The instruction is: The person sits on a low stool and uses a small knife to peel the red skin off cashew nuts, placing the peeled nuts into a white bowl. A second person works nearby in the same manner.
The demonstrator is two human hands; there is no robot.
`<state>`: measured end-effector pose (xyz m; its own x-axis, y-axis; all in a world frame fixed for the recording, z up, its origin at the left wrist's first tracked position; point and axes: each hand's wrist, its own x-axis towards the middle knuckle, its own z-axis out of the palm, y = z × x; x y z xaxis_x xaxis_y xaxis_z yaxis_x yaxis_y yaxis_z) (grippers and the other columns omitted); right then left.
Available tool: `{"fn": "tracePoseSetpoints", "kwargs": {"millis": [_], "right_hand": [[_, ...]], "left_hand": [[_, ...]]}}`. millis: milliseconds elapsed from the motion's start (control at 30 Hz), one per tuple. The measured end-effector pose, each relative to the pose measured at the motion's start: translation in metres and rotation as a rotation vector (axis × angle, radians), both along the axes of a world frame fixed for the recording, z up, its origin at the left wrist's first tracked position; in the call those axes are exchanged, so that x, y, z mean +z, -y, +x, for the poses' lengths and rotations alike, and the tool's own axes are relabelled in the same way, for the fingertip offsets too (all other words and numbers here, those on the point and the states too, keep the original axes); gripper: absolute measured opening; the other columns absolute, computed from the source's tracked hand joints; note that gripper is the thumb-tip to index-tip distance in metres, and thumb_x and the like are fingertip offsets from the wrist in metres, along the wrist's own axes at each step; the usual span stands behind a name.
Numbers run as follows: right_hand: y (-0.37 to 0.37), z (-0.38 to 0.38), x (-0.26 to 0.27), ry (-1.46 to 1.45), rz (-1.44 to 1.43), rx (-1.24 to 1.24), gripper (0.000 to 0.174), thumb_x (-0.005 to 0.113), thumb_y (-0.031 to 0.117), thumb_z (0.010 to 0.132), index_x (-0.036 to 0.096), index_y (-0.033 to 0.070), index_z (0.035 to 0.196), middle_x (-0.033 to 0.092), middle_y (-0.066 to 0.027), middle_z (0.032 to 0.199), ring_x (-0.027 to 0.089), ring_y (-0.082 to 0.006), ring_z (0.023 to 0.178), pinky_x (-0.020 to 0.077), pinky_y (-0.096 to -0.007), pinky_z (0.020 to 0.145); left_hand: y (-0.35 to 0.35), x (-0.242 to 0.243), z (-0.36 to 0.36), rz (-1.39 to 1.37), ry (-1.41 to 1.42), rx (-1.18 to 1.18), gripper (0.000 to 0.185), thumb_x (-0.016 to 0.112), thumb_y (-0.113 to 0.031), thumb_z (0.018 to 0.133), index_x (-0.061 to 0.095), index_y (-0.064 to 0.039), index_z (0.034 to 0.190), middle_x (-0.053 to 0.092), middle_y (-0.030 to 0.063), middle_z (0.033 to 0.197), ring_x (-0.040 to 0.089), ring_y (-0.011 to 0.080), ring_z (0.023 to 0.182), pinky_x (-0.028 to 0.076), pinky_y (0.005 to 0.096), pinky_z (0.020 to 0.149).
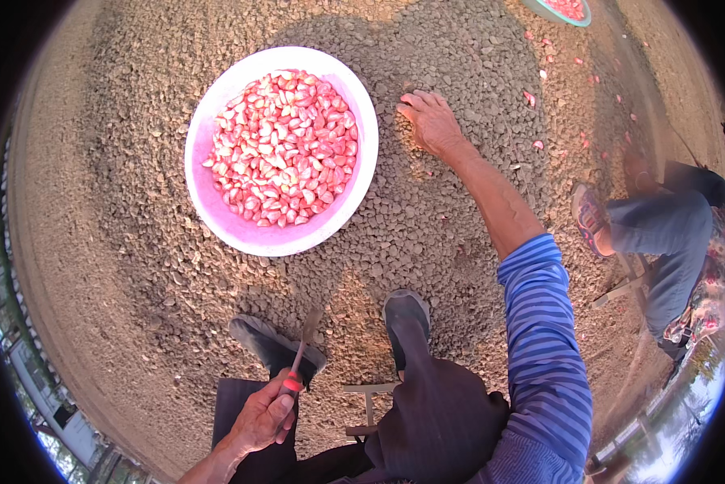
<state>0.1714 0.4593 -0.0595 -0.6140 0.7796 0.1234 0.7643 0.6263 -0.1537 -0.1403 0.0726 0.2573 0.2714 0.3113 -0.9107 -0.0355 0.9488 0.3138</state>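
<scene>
My left hand (pixel 262 415) is closed around the dark handle of a small hand tool (pixel 302 354). The tool has a red collar and a narrow metal blade pointing up and away, above my left shoe. My right hand (pixel 433 124) is stretched forward, palm down, with its fingertips at the cloddy soil (pixel 393 224); what lies under the fingers is hidden. Just left of that hand stands a pink basin (pixel 197 160) with a pale rim, holding a heap of pink-red garlic cloves (pixel 284 148).
My dark shoes (pixel 406 314) rest on the soil beside a low stool frame (pixel 369 404). On the right another person (pixel 665 227) sits low. Loose cloves (pixel 529 98) are scattered towards a green basin (pixel 556 11) of cloves at the top right.
</scene>
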Motion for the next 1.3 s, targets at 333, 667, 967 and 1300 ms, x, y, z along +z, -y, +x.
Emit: {"fn": "tracePoseSetpoints", "kwargs": {"millis": [333, 667, 967, 1300], "right_hand": [[0.033, -0.009, -0.004, 0.038, -0.204, -0.216, 0.069, 0.055, 0.063, 0.092, 0.048, 0.020, 0.145, 0.036, -0.0083, 0.154, 0.028, -0.0357, 0.145, 0.0158, -0.0590, 0.119], [0.152, 0.032, -0.002, -0.015, -0.129, -0.142, 0.071, 0.060, 0.056, 0.092, 0.044, 0.014, 0.147, 0.032, -0.0094, 0.156, 0.027, -0.0394, 0.145, 0.0211, -0.0611, 0.117], [0.314, 0.101, 0.028, 0.008, -0.303, -0.253, 0.067, 0.066, 0.045, 0.089, 0.046, 0.013, 0.144, 0.040, -0.0105, 0.150, 0.031, -0.0390, 0.142, 0.0211, -0.0596, 0.116], [0.225, 0.057, 0.031, -0.395, -0.172, -0.333, 0.023, 0.072, 0.017, 0.083, 0.069, 0.012, 0.105, 0.057, -0.0054, 0.101, 0.055, -0.0276, 0.096, 0.0461, -0.0422, 0.083]], "left_hand": [[0.007, -0.006, 0.006, 0.027, -0.024, -0.015, 0.048, 0.053, -0.048, 0.102, 0.051, -0.009, 0.128, 0.049, 0.0020, 0.068, 0.044, 0.0083, 0.046, 0.036, 0.0212, 0.042], [0.027, -0.009, 0.011, 0.039, -0.084, -0.036, 0.056, 0.057, -0.053, 0.098, 0.053, -0.009, 0.133, 0.054, 0.0011, 0.066, 0.048, 0.0091, 0.043, 0.035, 0.0216, 0.038], [0.048, -0.016, 0.013, 0.070, -0.108, -0.051, 0.059, 0.058, -0.053, 0.097, 0.054, -0.005, 0.132, 0.055, 0.0023, 0.065, 0.049, 0.0096, 0.042, 0.035, 0.0215, 0.038], [0.047, -0.014, 0.025, 0.095, -0.135, -0.057, 0.059, 0.061, -0.054, 0.096, 0.056, -0.004, 0.127, 0.055, 0.0036, 0.063, 0.050, 0.0110, 0.042, 0.038, 0.0229, 0.037]]}}
